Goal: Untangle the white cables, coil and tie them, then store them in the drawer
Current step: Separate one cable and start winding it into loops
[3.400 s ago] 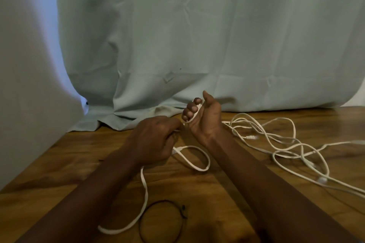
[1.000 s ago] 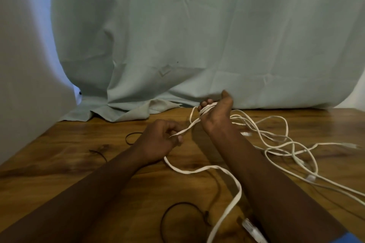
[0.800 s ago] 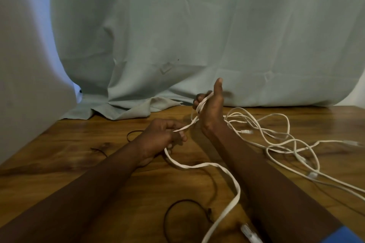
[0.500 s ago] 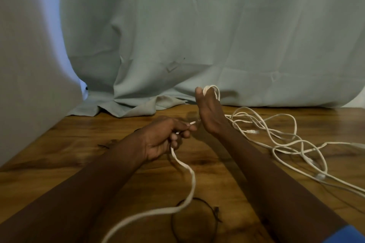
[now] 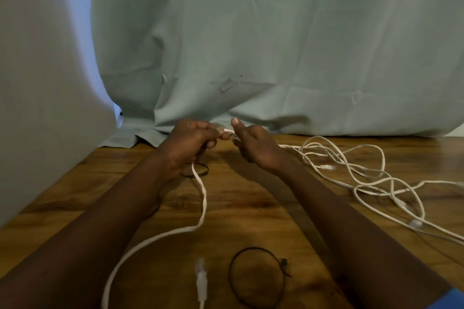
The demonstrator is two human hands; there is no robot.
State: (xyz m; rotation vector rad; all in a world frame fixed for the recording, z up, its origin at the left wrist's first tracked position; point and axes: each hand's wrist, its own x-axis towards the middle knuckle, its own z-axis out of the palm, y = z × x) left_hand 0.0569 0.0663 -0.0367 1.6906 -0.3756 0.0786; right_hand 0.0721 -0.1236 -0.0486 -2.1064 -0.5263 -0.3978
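L hand [image 5: 190, 144] pinches cable [image 5: 205, 199]; R hand [image 5: 258, 150] curls round its wraps. Risk: slack at lower left snags tie [image 5: 251, 248] when I pull, so coil loosens.

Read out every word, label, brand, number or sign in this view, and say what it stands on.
None: no text can be read anywhere in this view.
The clear plug of the flat white cable: no marking can be made out.
The tangled white cables, black tie loop, pale green cloth and wooden table: plain, no print visible.
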